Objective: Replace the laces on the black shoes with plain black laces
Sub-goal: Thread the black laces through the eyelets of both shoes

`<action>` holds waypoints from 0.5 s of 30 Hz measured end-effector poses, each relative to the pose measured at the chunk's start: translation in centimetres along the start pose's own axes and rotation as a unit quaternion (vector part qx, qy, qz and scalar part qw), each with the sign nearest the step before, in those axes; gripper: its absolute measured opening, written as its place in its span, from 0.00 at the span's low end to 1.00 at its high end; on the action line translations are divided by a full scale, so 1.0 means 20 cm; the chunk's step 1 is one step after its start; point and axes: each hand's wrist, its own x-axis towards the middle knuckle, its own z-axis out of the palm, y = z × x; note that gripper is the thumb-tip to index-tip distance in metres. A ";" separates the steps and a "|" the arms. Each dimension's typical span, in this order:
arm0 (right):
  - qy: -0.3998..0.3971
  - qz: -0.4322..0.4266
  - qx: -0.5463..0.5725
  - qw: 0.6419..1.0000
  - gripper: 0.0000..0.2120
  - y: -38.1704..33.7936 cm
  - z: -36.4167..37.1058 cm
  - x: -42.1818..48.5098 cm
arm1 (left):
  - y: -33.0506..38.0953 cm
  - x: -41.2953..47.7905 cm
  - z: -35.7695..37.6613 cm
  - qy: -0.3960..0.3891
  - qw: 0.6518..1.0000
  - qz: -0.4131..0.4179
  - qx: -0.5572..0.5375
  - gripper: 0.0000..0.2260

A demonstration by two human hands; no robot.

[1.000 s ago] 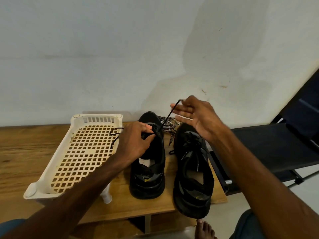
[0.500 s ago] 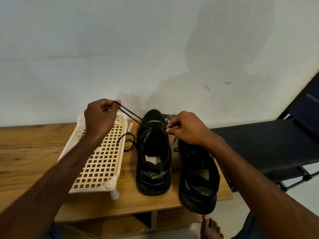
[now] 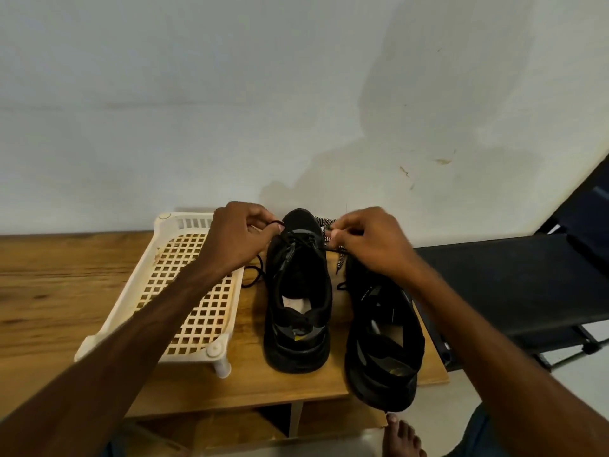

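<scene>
Head view, wide-angle. I read soft, even, fairly bright light from behind the camera: faint grey shadows lie on the white wall [image 3: 164, 94] above the left grip [image 3: 237, 240] and right grip [image 3: 370, 247]. The black shoes [image 3: 296, 285] sink into near-uniform dark, and the black lace [image 3: 276, 222] each grip pinches merges with them. Lines bow toward the frame edges; the near forearms [image 3: 131, 341] look soft and smeared; the desk [image 3: 49, 275] grain is sharp.

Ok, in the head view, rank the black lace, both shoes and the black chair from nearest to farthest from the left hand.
1. black lace, pinched by the left hand
2. middle shoe, just right of the hand
3. right shoe, farther right, at the table edge
4. black chair, far right
</scene>
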 end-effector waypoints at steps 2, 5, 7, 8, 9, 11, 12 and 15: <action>-0.036 0.000 -0.103 0.994 0.07 0.01 0.05 0.01 | 0.04 -0.02 -0.01 0.013 0.998 0.015 -0.056 0.03; -0.060 0.011 -0.111 0.992 0.05 0.00 0.06 0.03 | 0.10 -0.07 0.03 0.009 0.995 0.032 -0.094 0.04; -0.041 -0.001 -0.124 0.991 0.05 -0.01 0.05 0.04 | 0.12 -0.09 0.07 -0.001 0.996 0.033 -0.088 0.05; -0.027 -0.013 -0.120 0.992 0.06 -0.01 0.04 0.04 | 0.12 -0.10 0.09 -0.009 0.997 0.035 -0.075 0.05; -0.011 -0.025 -0.108 0.994 0.07 -0.02 0.03 0.04 | 0.12 -0.10 0.10 -0.017 0.997 0.038 -0.061 0.05; 0.034 -0.035 -0.046 0.998 0.07 -0.02 -0.01 0.05 | 0.12 -0.10 0.12 -0.029 0.998 0.043 -0.044 0.06; 0.061 -0.035 0.007 0.998 0.06 -0.02 -0.03 0.05 | 0.11 -0.10 0.12 -0.030 0.998 0.046 -0.040 0.07; 0.118 -0.011 0.199 0.973 0.07 0.01 -0.10 0.05 | 0.10 -0.10 0.13 -0.033 0.998 0.054 -0.032 0.08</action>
